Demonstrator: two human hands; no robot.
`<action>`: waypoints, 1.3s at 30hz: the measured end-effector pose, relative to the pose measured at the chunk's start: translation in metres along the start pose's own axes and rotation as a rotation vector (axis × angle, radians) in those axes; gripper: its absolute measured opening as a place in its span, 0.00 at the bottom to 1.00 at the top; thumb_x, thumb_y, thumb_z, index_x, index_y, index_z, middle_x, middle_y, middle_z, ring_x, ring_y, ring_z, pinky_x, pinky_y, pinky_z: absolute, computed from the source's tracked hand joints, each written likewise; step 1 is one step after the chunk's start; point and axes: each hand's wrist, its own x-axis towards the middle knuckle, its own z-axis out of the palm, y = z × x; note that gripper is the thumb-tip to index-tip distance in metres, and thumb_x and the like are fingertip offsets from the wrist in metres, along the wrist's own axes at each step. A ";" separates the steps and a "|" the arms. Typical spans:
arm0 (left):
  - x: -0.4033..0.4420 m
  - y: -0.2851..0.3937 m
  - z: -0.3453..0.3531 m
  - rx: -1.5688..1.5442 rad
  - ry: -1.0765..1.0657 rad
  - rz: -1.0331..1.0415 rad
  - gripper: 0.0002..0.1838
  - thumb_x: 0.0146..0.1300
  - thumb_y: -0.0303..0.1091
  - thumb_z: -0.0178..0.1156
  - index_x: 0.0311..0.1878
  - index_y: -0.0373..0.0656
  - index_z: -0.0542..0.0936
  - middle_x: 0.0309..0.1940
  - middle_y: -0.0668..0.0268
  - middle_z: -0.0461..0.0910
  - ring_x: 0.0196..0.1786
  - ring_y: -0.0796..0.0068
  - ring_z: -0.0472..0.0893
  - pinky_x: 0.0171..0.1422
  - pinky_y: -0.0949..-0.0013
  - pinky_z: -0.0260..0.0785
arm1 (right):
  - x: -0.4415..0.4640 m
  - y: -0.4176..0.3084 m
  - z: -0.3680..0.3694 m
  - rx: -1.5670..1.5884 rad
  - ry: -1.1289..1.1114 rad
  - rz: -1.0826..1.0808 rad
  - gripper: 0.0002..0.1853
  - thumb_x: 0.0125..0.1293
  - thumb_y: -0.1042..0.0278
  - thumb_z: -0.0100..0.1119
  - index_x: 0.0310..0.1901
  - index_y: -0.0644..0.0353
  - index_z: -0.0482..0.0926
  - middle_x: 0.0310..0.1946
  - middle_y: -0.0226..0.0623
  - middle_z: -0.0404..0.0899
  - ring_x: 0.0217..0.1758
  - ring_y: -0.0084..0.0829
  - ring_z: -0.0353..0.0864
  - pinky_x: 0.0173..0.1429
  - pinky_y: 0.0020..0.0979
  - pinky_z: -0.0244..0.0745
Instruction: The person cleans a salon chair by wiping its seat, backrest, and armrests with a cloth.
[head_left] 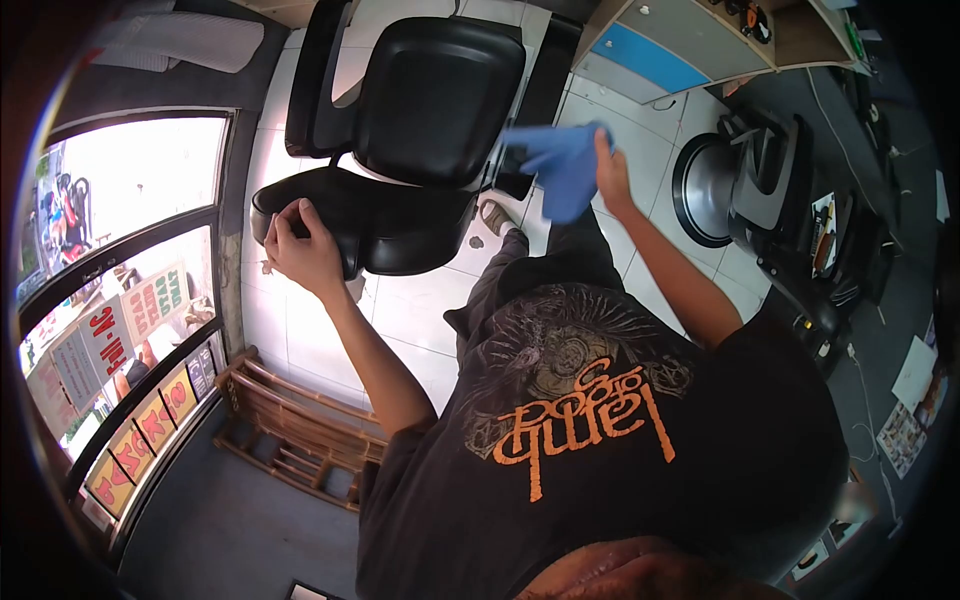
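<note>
My right hand (pixel 613 180) is closed on a blue cloth (pixel 570 170), which hangs to its left, its far end smeared by motion. My left hand (pixel 303 246) is over the front of the black chair seat (pixel 365 215), with fingers loosely curled, thumb apart, and nothing visible in it. Whether it touches the seat I cannot tell. The padded black chair has a backrest (pixel 440 100) and a dark armrest (pixel 315 85).
A second chair with a round metal base (pixel 708 190) is at the right. A wooden bench (pixel 295 430) stands below the windows (pixel 130 200). Cabinets with a blue panel (pixel 650 57) line the top right. White tiles (pixel 410 310) cover the floor.
</note>
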 end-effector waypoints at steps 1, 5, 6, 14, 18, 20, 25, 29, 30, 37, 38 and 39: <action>0.000 -0.001 0.001 0.002 0.001 0.010 0.17 0.73 0.52 0.63 0.45 0.48 0.90 0.42 0.70 0.88 0.65 0.60 0.78 0.74 0.46 0.60 | 0.014 -0.016 -0.001 0.034 0.015 -0.089 0.32 0.82 0.39 0.48 0.44 0.65 0.86 0.31 0.33 0.85 0.36 0.28 0.81 0.44 0.36 0.75; -0.001 0.000 0.000 0.023 0.011 0.025 0.18 0.73 0.52 0.62 0.45 0.47 0.90 0.43 0.68 0.89 0.67 0.59 0.77 0.75 0.47 0.61 | 0.052 -0.050 0.020 -0.416 0.084 -0.509 0.25 0.82 0.47 0.50 0.54 0.63 0.85 0.47 0.47 0.87 0.50 0.46 0.85 0.58 0.40 0.77; -0.001 0.000 0.000 0.030 0.016 0.022 0.18 0.73 0.52 0.62 0.45 0.47 0.90 0.43 0.67 0.89 0.67 0.59 0.77 0.75 0.47 0.60 | 0.060 -0.042 0.031 -0.481 0.063 -0.669 0.23 0.82 0.49 0.50 0.56 0.61 0.84 0.52 0.50 0.86 0.55 0.49 0.84 0.62 0.41 0.76; -0.002 -0.006 0.005 0.068 0.020 0.035 0.19 0.73 0.54 0.63 0.47 0.50 0.90 0.48 0.64 0.87 0.66 0.59 0.79 0.74 0.50 0.64 | 0.024 0.080 0.069 -1.041 -0.222 -0.874 0.23 0.79 0.50 0.52 0.66 0.54 0.81 0.77 0.39 0.69 0.81 0.51 0.62 0.81 0.51 0.62; -0.003 0.000 0.003 0.060 0.033 0.041 0.18 0.74 0.51 0.62 0.46 0.46 0.89 0.45 0.63 0.88 0.67 0.55 0.78 0.73 0.48 0.65 | -0.026 0.084 0.060 -0.958 -0.419 -0.825 0.23 0.79 0.50 0.52 0.63 0.55 0.83 0.73 0.41 0.73 0.80 0.50 0.64 0.80 0.48 0.63; -0.003 -0.001 0.004 0.060 0.031 0.057 0.18 0.74 0.50 0.62 0.46 0.46 0.89 0.45 0.62 0.88 0.67 0.55 0.78 0.73 0.48 0.65 | -0.042 0.092 0.055 -0.873 -0.481 -0.814 0.25 0.80 0.47 0.50 0.60 0.58 0.85 0.67 0.46 0.79 0.75 0.51 0.71 0.76 0.47 0.68; -0.003 -0.001 0.003 0.068 0.008 0.019 0.18 0.73 0.54 0.63 0.48 0.50 0.90 0.55 0.57 0.86 0.68 0.55 0.78 0.75 0.49 0.65 | -0.080 0.080 0.047 -0.765 -0.728 -0.071 0.32 0.80 0.40 0.47 0.44 0.67 0.85 0.37 0.61 0.84 0.45 0.62 0.84 0.51 0.53 0.78; -0.003 0.008 -0.002 0.074 0.026 0.037 0.17 0.74 0.49 0.62 0.45 0.46 0.89 0.46 0.62 0.88 0.68 0.55 0.77 0.73 0.47 0.64 | -0.086 0.093 0.040 -0.708 -0.669 -0.061 0.38 0.79 0.35 0.45 0.34 0.70 0.84 0.30 0.64 0.84 0.41 0.63 0.86 0.51 0.54 0.79; -0.003 0.007 -0.002 0.071 0.029 0.043 0.17 0.74 0.49 0.62 0.45 0.46 0.89 0.46 0.62 0.88 0.68 0.55 0.77 0.74 0.47 0.64 | -0.084 0.088 0.039 -0.695 -0.638 -0.086 0.37 0.79 0.37 0.46 0.34 0.70 0.84 0.30 0.64 0.83 0.40 0.63 0.86 0.48 0.53 0.79; -0.004 0.009 -0.003 0.048 0.021 0.031 0.17 0.75 0.48 0.61 0.45 0.45 0.88 0.47 0.63 0.88 0.68 0.56 0.77 0.77 0.48 0.62 | -0.047 0.006 0.036 -0.696 -0.549 -0.138 0.31 0.78 0.41 0.53 0.39 0.69 0.84 0.29 0.61 0.83 0.36 0.60 0.86 0.44 0.49 0.79; -0.004 0.009 -0.002 0.043 0.022 0.030 0.16 0.75 0.48 0.61 0.45 0.45 0.88 0.47 0.63 0.88 0.68 0.56 0.77 0.77 0.48 0.62 | -0.042 -0.010 0.038 -0.692 -0.550 -0.148 0.30 0.78 0.41 0.54 0.41 0.69 0.85 0.30 0.61 0.84 0.37 0.59 0.86 0.45 0.48 0.79; -0.003 0.009 -0.002 0.046 0.020 0.027 0.16 0.75 0.48 0.61 0.45 0.44 0.88 0.47 0.63 0.88 0.68 0.56 0.77 0.77 0.48 0.62 | -0.038 -0.019 0.040 -0.666 -0.538 -0.211 0.29 0.77 0.42 0.55 0.44 0.68 0.85 0.33 0.60 0.85 0.39 0.58 0.87 0.46 0.47 0.79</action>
